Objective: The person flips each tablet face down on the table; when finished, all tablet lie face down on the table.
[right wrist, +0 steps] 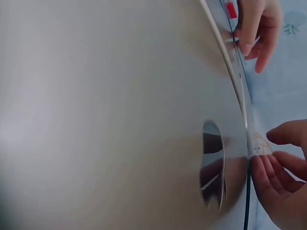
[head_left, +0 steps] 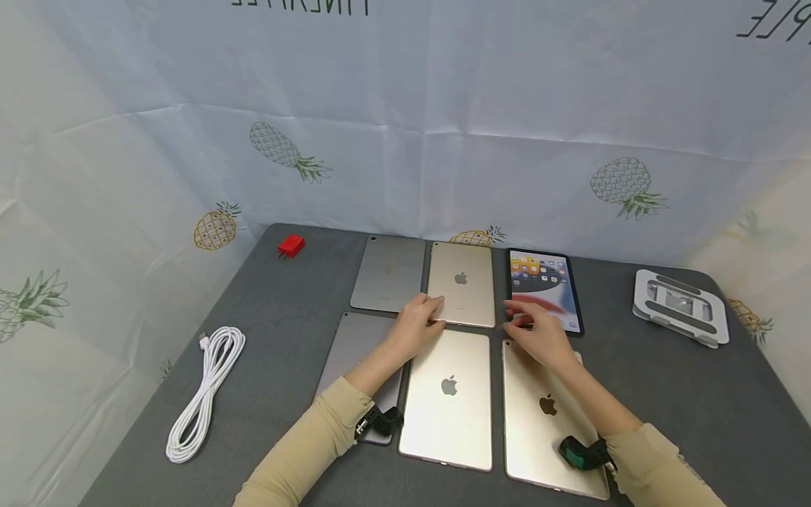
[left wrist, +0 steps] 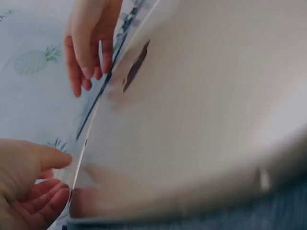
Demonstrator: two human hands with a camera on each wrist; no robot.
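Seven tablets lie in two rows, although simply put, several are face down. My left hand (head_left: pixel 415 327) is over the meeting point of the upper gold tablet (head_left: pixel 461 296) and the lower middle gold tablet (head_left: pixel 446 422), fingertips at their edges. In the left wrist view its thumb and fingers stand apart. My right hand (head_left: pixel 543 336) hovers at the lower left corner of the lit tablet (head_left: pixel 538 271), which lies screen up, and above the top of the right gold tablet (head_left: pixel 529 436). Relaxed fingers, with a gap to the thumb, show in the right wrist view.
Two grey tablets, an upper one (head_left: pixel 388 274) and a lower one (head_left: pixel 345 345), lie on the left. Beyond are a red charger plug (head_left: pixel 291 245) and a coiled white cable (head_left: pixel 205 394). A folded silver stand (head_left: pixel 681 306) lies at the right. A pineapple-print cloth (head_left: pixel 405 169) hangs behind.
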